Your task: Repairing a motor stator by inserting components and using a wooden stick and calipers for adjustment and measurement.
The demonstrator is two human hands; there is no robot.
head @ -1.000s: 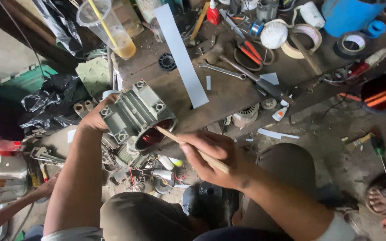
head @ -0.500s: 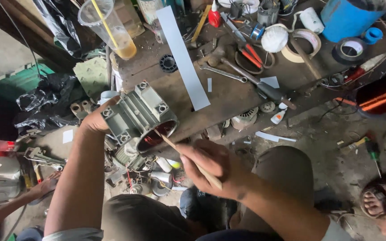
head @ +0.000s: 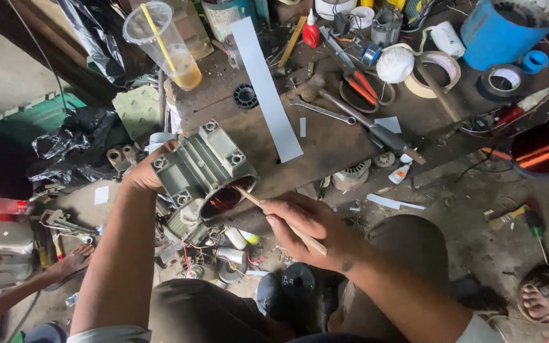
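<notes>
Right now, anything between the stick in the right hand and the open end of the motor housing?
Nothing visible. The right hand holds the wooden stick, whose tip is already at the mouth of the grey motor housing, by the copper windings. The left hand grips the housing's far side, clear of the opening.

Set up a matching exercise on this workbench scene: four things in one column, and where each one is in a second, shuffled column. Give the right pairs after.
Things:
1. grey motor housing
2. wooden stick
3. plastic cup with yellow straw
4. blue bucket

Places:
A. far right corner of the bench
B. in the right hand, tip at the housing's opening
C. far left part of the bench
D. steadied by the left hand

Pairs: 1-D, 2-B, 3-C, 4-A
</notes>
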